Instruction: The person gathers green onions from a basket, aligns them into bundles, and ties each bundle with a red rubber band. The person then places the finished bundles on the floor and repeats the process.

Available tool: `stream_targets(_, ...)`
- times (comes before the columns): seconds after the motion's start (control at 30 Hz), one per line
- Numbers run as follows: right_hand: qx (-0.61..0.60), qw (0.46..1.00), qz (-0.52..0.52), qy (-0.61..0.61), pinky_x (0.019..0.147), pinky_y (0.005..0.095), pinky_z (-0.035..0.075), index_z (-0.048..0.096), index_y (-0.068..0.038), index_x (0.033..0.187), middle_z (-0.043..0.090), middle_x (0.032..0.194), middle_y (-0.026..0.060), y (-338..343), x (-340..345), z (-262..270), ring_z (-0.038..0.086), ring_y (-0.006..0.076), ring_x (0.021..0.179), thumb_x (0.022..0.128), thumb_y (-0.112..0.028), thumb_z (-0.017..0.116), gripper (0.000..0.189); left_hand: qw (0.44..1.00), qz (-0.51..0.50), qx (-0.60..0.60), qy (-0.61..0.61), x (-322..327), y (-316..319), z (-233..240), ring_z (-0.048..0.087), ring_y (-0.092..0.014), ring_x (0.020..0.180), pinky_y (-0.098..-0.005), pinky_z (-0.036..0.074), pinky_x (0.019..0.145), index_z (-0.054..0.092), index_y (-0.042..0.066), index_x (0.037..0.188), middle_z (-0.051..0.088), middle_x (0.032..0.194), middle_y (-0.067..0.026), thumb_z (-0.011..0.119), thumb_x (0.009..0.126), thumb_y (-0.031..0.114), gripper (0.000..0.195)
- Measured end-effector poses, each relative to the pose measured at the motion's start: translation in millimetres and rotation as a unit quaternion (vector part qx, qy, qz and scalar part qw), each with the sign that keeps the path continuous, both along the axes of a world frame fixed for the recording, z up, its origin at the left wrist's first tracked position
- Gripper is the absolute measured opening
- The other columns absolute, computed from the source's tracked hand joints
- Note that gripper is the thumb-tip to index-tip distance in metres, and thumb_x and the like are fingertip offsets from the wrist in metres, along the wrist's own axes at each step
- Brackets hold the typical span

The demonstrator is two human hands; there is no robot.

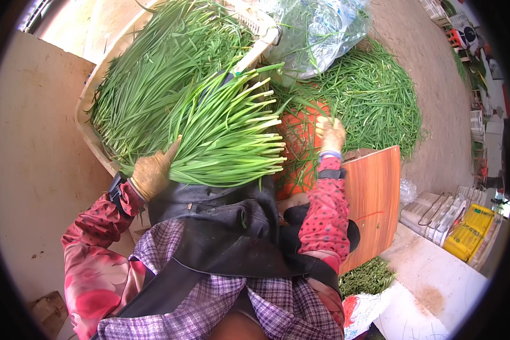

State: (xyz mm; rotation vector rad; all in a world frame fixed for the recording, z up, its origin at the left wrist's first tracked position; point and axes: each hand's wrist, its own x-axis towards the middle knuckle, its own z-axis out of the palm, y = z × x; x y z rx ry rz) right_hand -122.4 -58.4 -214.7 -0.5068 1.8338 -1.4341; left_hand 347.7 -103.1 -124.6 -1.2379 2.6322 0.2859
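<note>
A thick sheaf of garlic chives (233, 140) lies across my lap on a black apron (221, 216), its pale stem ends fanned out to the right. My left hand (153, 172), in a tan glove, grips the sheaf at its lower left, one finger stretched over the leaves and the others partly hidden. Off to the right, my gloved right hand (332, 134) is slightly blurred and has a few green leaf strands between its fingers. It is over an orange-red surface (299, 131) strewn with leaf bits, beside a heap of loose leaves (369, 97).
Beyond my lap, a cream plastic crate (89, 91) holds more chives. A clear plastic bag (318, 36) rests against the leaf heap. A wood-grain board (372, 204) stands by my right arm, near a sack (363, 308) of greens. Yellow crates (469, 231) sit farther right.
</note>
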Motion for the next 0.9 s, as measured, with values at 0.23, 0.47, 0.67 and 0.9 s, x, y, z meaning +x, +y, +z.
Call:
stream_targets(0.23, -0.026, 0.956, 0.227, -0.185, 0.087, 0.0406, 0.054, 0.025, -0.005, 0.155, 0.047, 0.148, 0.0184, -91.0, 28.7, 33.5, 0.063, 0.0322, 0.116, 0.084, -0.051, 0.076, 0.099, 0.999, -0.023, 0.0, -0.031, -16.0, -9.1, 23.7, 0.065, -0.034, 0.059, -0.0456, 0.052, 0.052, 0.026, 0.02, 0.157, 0.063, 0.077, -0.0163, 0.06, 0.08, 0.008, 0.085)
stream_targets(0.47, -0.164, 0.912, 0.021, -0.375, 0.04, 0.0199, 0.029, 0.07, -0.002, 0.11, 0.055, 0.073, -0.0027, -116.5, 23.0, 6.3, 0.04, 0.0039, 0.048, 0.097, -0.025, 0.063, 0.028, 0.997, -0.008, 0.05, -0.05, -14.9, -12.7, 38.4, 0.063, -0.04, 0.069, -0.0486, 0.052, 0.063, 0.028, 0.023, 0.157, 0.061, 0.081, -0.0192, 0.062, 0.066, 0.002, 0.1)
stream_targets(0.67, -0.085, 0.975, 0.2, -0.035, 0.092, 0.0312, 0.052, 0.059, -0.009, 0.136, 0.061, 0.136, 0.0102, -67.9, 5.0, 31.5, 0.063, 0.0184, 0.105, 0.095, -0.026, 0.066, 0.045, 0.996, -0.036, 0.049, -0.072, -18.6, -20.5, 42.5, 0.064, -0.039, 0.071, -0.0475, 0.053, 0.064, 0.026, 0.022, 0.158, 0.062, 0.083, -0.0191, 0.066, 0.063, 0.004, 0.104)
stream_targets(0.9, -0.088, 0.971, 0.199, -0.095, 0.086, 0.0321, 0.048, 0.073, -0.004, 0.094, 0.07, 0.089, 0.0047, -76.2, 93.3, -8.2, 0.064, 0.019, 0.084, 0.086, -0.022, 0.071, 0.02, 0.99, -0.042, 0.041, -0.131, -23.3, -23.2, 49.5, 0.065, -0.038, 0.072, -0.0467, 0.054, 0.065, 0.025, 0.024, 0.158, 0.063, 0.084, -0.0179, 0.08, 0.059, 0.014, 0.114)
